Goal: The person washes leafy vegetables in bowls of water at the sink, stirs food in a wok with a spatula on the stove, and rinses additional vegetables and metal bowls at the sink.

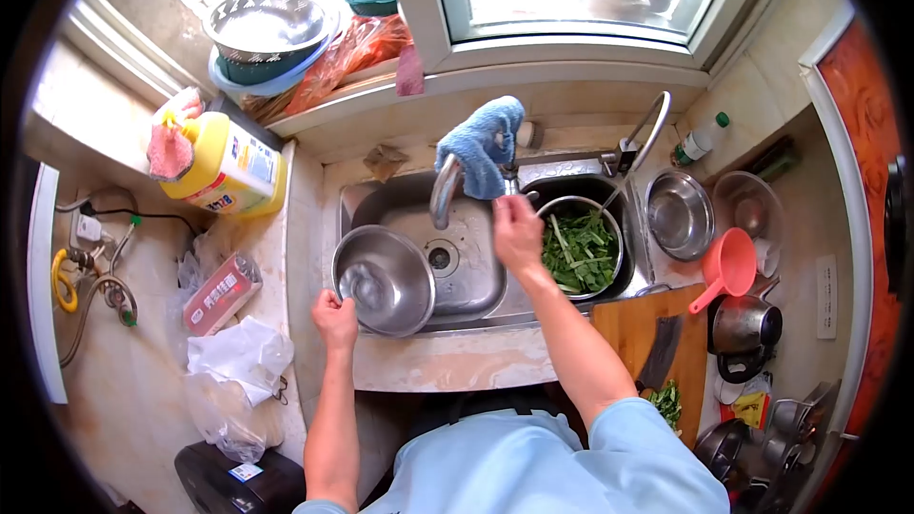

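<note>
My left hand is closed on the near left rim of a steel bowl, tilted over the left basin of the sink. A little liquid seems to shine in the bowl. My right hand reaches up to the faucet, its fingers closed at the handle, which they mostly hide. A blue cloth is draped over the faucet. Right of that hand, a pot of cut leafy greens stands in the right basin. No water stream shows below the spout.
A cutting board with a knife and some greens lies at the right. Beyond are a red ladle, a metal bowl and a thin curved tap. A yellow jug stands on the left ledge.
</note>
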{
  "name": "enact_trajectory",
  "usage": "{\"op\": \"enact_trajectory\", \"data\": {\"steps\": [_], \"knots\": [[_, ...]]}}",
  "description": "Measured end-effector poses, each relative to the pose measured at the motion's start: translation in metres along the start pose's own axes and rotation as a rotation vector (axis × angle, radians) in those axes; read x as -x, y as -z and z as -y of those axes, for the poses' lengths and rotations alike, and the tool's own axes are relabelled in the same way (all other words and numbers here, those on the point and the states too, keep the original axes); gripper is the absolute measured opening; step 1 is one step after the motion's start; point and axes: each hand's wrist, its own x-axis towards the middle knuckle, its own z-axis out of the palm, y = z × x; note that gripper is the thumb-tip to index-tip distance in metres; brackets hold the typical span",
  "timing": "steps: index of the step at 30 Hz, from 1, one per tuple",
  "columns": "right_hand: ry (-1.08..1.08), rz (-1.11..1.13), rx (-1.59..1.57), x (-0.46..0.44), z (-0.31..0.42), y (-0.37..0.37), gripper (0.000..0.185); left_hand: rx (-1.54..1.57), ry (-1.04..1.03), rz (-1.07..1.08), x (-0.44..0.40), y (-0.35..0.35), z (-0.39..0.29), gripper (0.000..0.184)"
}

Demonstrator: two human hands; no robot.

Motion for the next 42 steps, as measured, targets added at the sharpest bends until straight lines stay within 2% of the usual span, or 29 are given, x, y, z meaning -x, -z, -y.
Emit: {"op": "enact_trajectory", "data": {"steps": [2,3,4,6,9,10,12,13,14,15,19,22,24,25,26,28,29,30,31,33,34,35,36,37,38,39,40,41,42], "knots": [[-0.234,0.279,-0.237,0.007,-0.030,-0.034,0.016,0.025,0.091,0.035,0.001,-0.010,0.008,0.027],[-0.423,0.387,-0.509,0.009,-0.019,-0.037,0.018,-0.057,-0.050,-0.013,-0.006,-0.015,0.045,0.027],[-0.606,0.478,-0.781,0.010,-0.011,-0.035,0.021,-0.037,-0.042,-0.010,-0.012,-0.021,0.034,0.028],[-0.202,0.434,0.220,0.033,-0.086,-0.072,0.028,-0.023,0.004,-0.016,-0.001,-0.014,0.004,0.028],[0.357,0.151,0.532,0.053,-0.073,-0.041,0.033,-0.032,0.112,0.080,-0.007,-0.012,0.004,0.028],[0.031,0.327,0.291,0.054,-0.053,-0.030,0.029,0.039,0.152,0.068,-0.009,-0.018,0.011,0.029],[-0.056,0.296,0.133,0.072,-0.047,-0.029,0.027,0.168,0.234,0.061,-0.014,-0.037,0.042,0.029],[-0.014,0.313,0.117,0.084,-0.045,-0.026,0.028,0.199,0.323,0.071,-0.018,-0.051,0.052,0.029],[0.027,0.329,0.103,0.101,-0.044,-0.023,0.028,0.286,0.507,0.122,-0.020,-0.062,0.062,0.028],[0.110,0.241,0.107,0.117,-0.046,-0.023,0.021,0.361,0.582,0.170,-0.021,-0.074,0.071,0.027],[-0.132,0.379,0.206,0.160,-0.022,0.018,0.020,0.477,0.754,0.353,-0.012,-0.117,0.106,0.025],[-0.297,0.325,0.242,0.194,-0.026,0.037,0.026,0.276,0.844,0.488,-0.011,-0.133,0.126,0.019],[-0.323,0.174,0.278,0.215,-0.035,0.033,0.031,-0.093,0.825,0.726,-0.015,-0.140,0.143,0.010],[-0.380,0.179,0.342,0.219,-0.032,0.031,0.036,-0.184,0.836,0.821,-0.019,-0.143,0.150,0.015],[-0.385,0.207,0.268,0.222,-0.029,0.025,0.036,-0.283,0.845,0.912,-0.022,-0.145,0.156,0.022],[-0.393,0.255,0.115,0.213,-0.008,0.014,0.036,-0.641,0.569,0.958,-0.029,-0.129,0.110,0.028],[-0.658,0.407,-0.244,0.196,0.019,0.017,0.031,-0.813,0.419,0.962,-0.028,-0.122,0.087,0.031],[-0.610,0.462,-0.559,0.192,0.014,0.006,0.026,-0.838,0.186,0.893,-0.027,-0.124,0.083,0.032],[-0.213,0.245,0.230,0.196,0.016,0.000,0.025,-0.847,-0.046,0.812,-0.024,-0.125,0.081,0.033],[0.221,0.062,0.960,0.206,0.021,-0.012,0.032,-0.785,-0.548,0.639,-0.024,-0.128,0.070,0.033],[0.225,0.126,0.939,0.213,0.019,-0.008,0.038,-0.689,-0.819,0.568,-0.018,-0.136,0.062,0.032],[-0.054,0.360,0.675,0.227,0.028,-0.003,0.040,-0.530,-1.095,0.539,0.008,-0.153,0.047,0.031],[-0.336,0.509,0.360,0.240,0.034,0.002,0.042,-0.415,-1.124,0.661,0.020,-0.152,0.005,0.036],[-0.379,0.530,0.329,0.266,0.018,0.006,0.047,-0.205,-0.993,0.951,0.031,-0.155,-0.020,0.035],[-0.424,0.405,0.380,0.299,0.026,0.022,0.045,-0.009,-0.612,1.329,0.040,-0.157,-0.042,0.028],[-0.479,0.371,0.461,0.329,0.019,0.032,0.045,0.085,-0.332,1.573,0.038,-0.164,-0.039,0.023],[-0.553,0.331,0.401,0.363,0.016,0.054,0.043,-0.044,-0.411,1.748,0.048,-0.129,-0.092,0.027],[-0.647,0.231,0.375,0.397,0.008,0.070,0.042,0.086,-0.280,1.828,0.050,-0.114,-0.096,0.030],[-0.731,0.142,0.342,0.430,0.000,0.088,0.041,0.065,-0.064,1.836,0.046,-0.094,-0.112,0.031]]}}
